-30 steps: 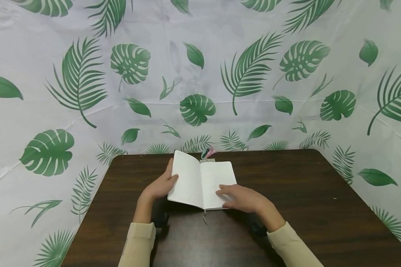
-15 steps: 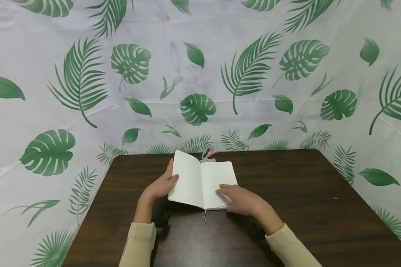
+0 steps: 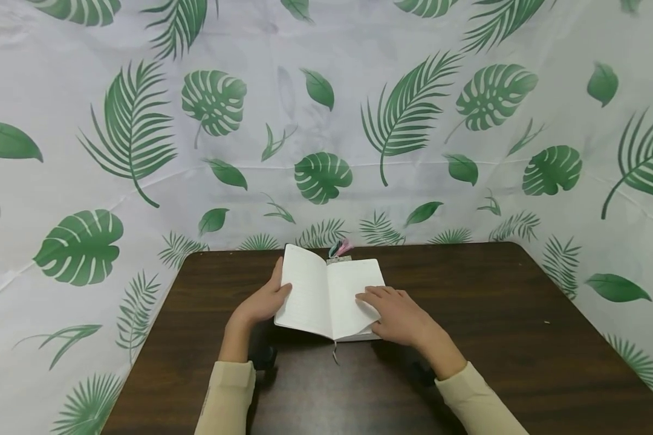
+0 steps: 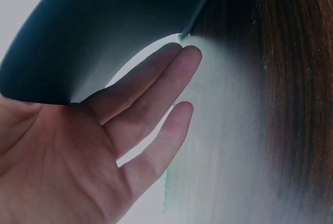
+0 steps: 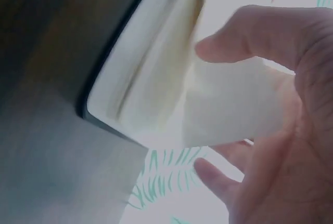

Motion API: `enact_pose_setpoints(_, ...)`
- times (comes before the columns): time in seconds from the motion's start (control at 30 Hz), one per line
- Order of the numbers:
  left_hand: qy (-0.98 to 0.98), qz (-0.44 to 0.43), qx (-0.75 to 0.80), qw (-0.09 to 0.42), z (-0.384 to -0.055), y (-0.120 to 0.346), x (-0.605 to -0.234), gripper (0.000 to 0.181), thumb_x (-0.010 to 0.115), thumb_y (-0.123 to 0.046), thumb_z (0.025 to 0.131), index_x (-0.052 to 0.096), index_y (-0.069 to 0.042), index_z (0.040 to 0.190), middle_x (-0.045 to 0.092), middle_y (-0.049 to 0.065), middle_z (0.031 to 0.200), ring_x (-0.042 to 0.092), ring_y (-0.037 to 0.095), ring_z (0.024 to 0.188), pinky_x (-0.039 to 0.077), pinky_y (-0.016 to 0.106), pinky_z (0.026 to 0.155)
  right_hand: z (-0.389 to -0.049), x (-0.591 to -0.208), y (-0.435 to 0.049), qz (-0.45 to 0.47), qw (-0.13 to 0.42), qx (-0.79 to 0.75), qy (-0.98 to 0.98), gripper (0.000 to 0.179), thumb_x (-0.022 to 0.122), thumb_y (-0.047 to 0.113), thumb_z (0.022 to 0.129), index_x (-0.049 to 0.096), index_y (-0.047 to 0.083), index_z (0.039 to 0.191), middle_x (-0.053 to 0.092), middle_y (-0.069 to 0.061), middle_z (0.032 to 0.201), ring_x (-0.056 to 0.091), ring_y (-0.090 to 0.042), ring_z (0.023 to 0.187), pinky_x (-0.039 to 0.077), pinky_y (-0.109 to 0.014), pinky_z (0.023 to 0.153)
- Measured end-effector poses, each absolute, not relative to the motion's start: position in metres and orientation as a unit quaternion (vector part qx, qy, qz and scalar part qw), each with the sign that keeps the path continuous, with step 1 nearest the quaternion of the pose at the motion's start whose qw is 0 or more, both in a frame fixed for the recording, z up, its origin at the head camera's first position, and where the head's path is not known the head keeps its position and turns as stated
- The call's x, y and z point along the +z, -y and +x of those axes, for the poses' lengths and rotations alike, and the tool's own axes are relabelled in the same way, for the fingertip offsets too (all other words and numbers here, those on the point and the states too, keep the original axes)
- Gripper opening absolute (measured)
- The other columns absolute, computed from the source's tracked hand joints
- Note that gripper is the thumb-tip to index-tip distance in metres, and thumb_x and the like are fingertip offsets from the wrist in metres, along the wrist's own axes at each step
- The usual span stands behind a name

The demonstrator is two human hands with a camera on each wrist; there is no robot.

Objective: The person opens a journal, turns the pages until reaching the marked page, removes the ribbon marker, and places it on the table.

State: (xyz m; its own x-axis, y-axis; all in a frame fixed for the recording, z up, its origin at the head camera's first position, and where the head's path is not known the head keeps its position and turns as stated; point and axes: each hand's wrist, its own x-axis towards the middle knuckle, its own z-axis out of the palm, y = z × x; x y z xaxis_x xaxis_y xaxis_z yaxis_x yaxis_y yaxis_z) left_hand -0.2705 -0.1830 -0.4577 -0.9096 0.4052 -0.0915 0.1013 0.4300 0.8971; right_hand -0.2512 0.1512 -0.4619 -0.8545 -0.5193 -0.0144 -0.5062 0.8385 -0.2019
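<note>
An open notebook (image 3: 303, 287) with pale, lined pages lies in the middle of the head view, its left half raised. My left hand (image 3: 260, 303) holds that half at its outer edge, thumb on the page. From the left wrist, its fingers show beside the dark cover (image 4: 114, 26). At the right half, my right hand (image 3: 402, 317) holds a lifted page (image 5: 229, 99) between thumb and fingers; the page's lower corner curves up off the ones beneath. A ribbon marker (image 3: 335, 353) hangs from the spine's lower end.
A clip-like piece with a pink and teal tassel (image 3: 340, 248) sits at the notebook's top. The dark wooden table (image 3: 495, 314) reaches back to a white leaf-print cloth (image 3: 326, 115). A tiny pale speck (image 3: 546, 322) lies to the right.
My right hand has moved slightly up, and the right page's lower corner has lifted with it, showing pages underneath. The left hand keeps its hold in place.
</note>
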Motion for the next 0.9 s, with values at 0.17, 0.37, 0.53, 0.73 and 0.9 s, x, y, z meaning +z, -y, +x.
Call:
enact_pose_setpoints(0.17,-0.835,0.154,0.508,0.146,-0.273,0.182,-0.456,0.076,0.030,-0.018,0.118,-0.028,-0.003,0.166,-0.029,0.019,0.176,-0.018,0.038,0.166,0.001,0.061,0.133,-0.256,-0.456,-0.156,-0.270,-0.022,-0.121,-0.955,0.077,0.079,0.015,0.091,0.049,0.016,0.162,0.044,-0.018,0.169,0.042,-0.043,0.154,0.037,-0.069,0.119)
enact_pose_setpoints(0.37,-0.839,0.155,0.502,0.144,-0.272,0.182,-0.454,0.077,0.031,-0.018,0.117,-0.027,-0.003,0.166,-0.028,0.021,0.176,-0.017,0.040,0.166,0.000,0.063,0.133,-0.261,-0.459,-0.153,-0.262,-0.071,-0.224,-0.936,0.112,0.085,0.022,0.092,0.010,0.011,0.174,0.025,-0.020,0.177,0.033,-0.045,0.160,0.034,-0.070,0.122)
enact_pose_setpoints(0.53,-0.832,0.167,0.510,0.143,-0.271,0.181,-0.454,0.077,0.031,-0.018,0.117,-0.027,-0.003,0.166,-0.028,0.020,0.176,-0.017,0.040,0.166,0.000,0.063,0.132,-0.257,-0.463,-0.140,-0.210,-0.030,-0.353,-0.911,0.114,0.076,0.023,0.098,-0.009,0.011,0.173,0.021,-0.021,0.178,0.030,-0.046,0.160,0.034,-0.068,0.122)
enact_pose_setpoints(0.73,-0.825,0.164,0.519,0.149,-0.268,0.182,-0.455,0.078,0.031,-0.018,0.118,-0.029,-0.004,0.165,-0.029,0.020,0.176,-0.016,0.041,0.165,0.003,0.064,0.132,-0.244,-0.474,-0.123,-0.265,0.019,-0.325,-0.907,0.078,0.071,0.025,0.103,0.032,0.010,0.169,0.054,-0.011,0.163,0.053,-0.032,0.149,0.046,-0.059,0.115)
enact_pose_setpoints(0.9,-0.826,0.154,0.522,0.147,-0.269,0.180,-0.456,0.077,0.030,-0.021,0.118,-0.029,-0.005,0.166,-0.029,0.019,0.176,-0.014,0.039,0.166,0.006,0.062,0.133,-0.238,-0.483,-0.118,-0.316,0.037,-0.242,-0.917,0.062,0.069,0.028,0.106,0.048,0.015,0.162,0.057,-0.004,0.161,0.056,-0.027,0.146,0.040,-0.061,0.116)
